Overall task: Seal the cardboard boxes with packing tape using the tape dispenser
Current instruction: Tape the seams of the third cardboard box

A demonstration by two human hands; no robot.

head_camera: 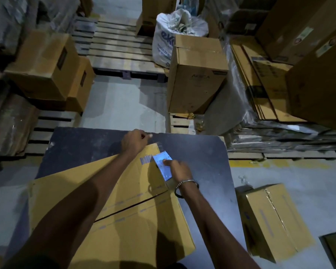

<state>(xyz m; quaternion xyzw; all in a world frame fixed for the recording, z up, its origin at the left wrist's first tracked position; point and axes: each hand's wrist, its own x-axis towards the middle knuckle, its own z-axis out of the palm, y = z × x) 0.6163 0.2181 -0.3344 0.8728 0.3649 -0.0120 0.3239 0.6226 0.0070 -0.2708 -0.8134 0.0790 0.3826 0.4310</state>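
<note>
My right fingertips [165,162] are pressing flat on a pale blue label [162,165] that is folding over the far right corner of the cardboard box [113,193]; the right hand [177,169] is lying extended rather than clenched, a metal bangle [186,187] circling its wrist. My left hand [134,141] is resting on the box's far edge with its fingers curled, one fingertip poking forward; I cannot tell whether it is gripping anything. The box is lying flat and angled on a dark table [206,171], its top flaps meeting in an unsealed seam, a printed barcode [146,159] sitting just left of the label. A strip of clear tape [160,146] is showing at the corner beyond the label. On the floor to the right, a second box [273,220] is lying well apart from the table. Stacked cartons [196,74], wooden pallets [116,47] and a white sack [169,35] are standing beyond.
</note>
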